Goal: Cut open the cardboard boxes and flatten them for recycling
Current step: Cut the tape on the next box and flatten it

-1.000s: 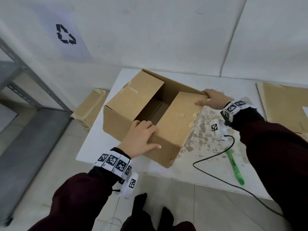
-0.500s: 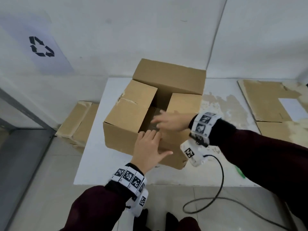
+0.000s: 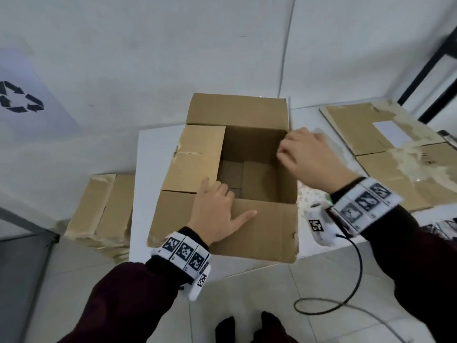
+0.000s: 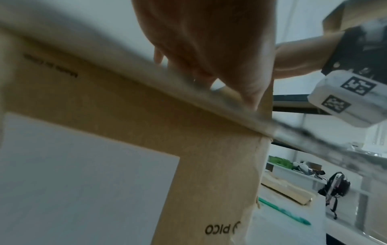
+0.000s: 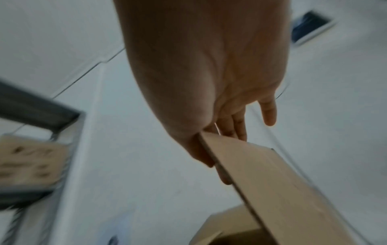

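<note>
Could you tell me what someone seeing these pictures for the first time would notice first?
Most striking is the open cardboard box on the white table, its top flaps spread. The left hand rests on its near rim while the right hand grips the right-side flap. Flattened cardboard lies on the table to the right, and a recycling sign hangs on the wall at left.

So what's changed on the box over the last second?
The right hand left the right flap's far corner, crossed over the opening, and now holds that flap lifted on edge, so the box is open on that side. The far flap now stands up. The left hand stayed on the near rim; the left flap still lies folded in.
</note>
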